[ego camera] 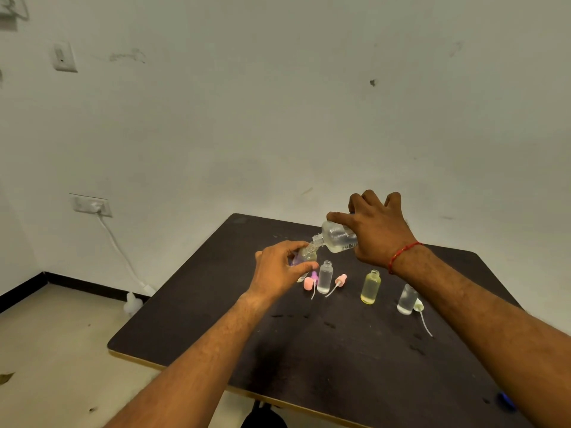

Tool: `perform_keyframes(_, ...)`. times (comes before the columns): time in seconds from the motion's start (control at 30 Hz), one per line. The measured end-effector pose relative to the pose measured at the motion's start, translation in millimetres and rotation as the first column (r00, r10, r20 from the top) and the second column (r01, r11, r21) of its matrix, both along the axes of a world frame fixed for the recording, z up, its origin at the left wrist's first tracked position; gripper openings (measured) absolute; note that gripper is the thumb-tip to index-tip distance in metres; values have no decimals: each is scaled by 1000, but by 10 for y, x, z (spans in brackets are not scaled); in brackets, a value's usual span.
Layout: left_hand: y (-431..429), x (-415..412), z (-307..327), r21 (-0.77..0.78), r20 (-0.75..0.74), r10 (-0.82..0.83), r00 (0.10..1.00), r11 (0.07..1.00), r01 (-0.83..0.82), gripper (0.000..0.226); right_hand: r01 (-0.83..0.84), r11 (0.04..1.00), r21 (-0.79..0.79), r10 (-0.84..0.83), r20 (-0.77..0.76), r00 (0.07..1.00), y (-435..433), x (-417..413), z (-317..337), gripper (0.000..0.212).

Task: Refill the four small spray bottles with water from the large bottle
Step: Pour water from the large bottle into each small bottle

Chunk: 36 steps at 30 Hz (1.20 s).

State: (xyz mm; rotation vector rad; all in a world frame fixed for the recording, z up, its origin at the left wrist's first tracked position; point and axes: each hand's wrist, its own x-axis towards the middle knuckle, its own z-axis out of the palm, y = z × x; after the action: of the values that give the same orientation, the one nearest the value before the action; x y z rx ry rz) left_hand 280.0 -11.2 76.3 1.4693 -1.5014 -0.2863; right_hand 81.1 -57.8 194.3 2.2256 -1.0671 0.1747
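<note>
Two hands joined at one bottle neck

Two hands are raised above the table's far edge. The large bottle is gripped by the right hand and tipped mouth-down to a small spray bottle clasped by the left hand. Three uncapped bottles are stood mid-table on the dark table, before a scuffed white wall.

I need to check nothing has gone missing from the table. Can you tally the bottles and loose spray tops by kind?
Large bottle, held tilted in the right hand: 1
Small spray bottles, one in the left hand, three standing: 4
Pink spray tops lying loose: 2
Purple spray top, partly hidden: 1
Pale spray top: 1
Total: 9
</note>
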Motion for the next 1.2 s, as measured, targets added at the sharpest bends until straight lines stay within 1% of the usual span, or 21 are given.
perform_keyframes(0.17,1,-7,-6,2,-8,-12,1000,1000,12,51,11,1000,15,-12,16,1000,-4,-35,-45,76)
perform_keyframes(0.23,-2,-12,-4,-2,-20,-11,1000,1000,11,52,21,999,43,-23,45,999,-8,-58,-91,76)
perform_keyframes(0.33,-7,-20,-1,-9,-47,-19,999,1000,19,52,27,996,89,-38,126,991,0,-99,-198,75)
perform_keyframes(0.43,-9,-8,-12,-8,-72,-29,997,1000,29,54,21,987,160,-62,256,965,21,-156,-319,71)
perform_keyframes(0.57,-37,26,-54,13,-102,-30,994,999,32,54,0,952,305,-151,472,869,68,-245,-507,69)
perform_keyframes(0.7,-114,46,-137,59,-123,-16,992,998,24,54,-13,895,447,-272,567,777,146,-357,-710,79)
perform_keyframes(0.77,-170,56,-205,89,-135,0,991,996,12,53,-36,873,487,-313,615,724,199,-409,-791,79)
perform_keyframes(0.97,-390,113,-448,176,-163,34,986,984,-5,48,-145,834,532,-360,725,588,331,-489,-958,81)
perform_keyframes(1.1,-560,143,-590,222,-149,74,986,974,-39,45,-178,828,532,-373,759,534,374,-574,-1020,80)
perform_keyframes(1.2,-650,165,-676,253,-150,100,984,966,-59,44,-175,829,530,-381,767,516,391,-635,-1051,82)
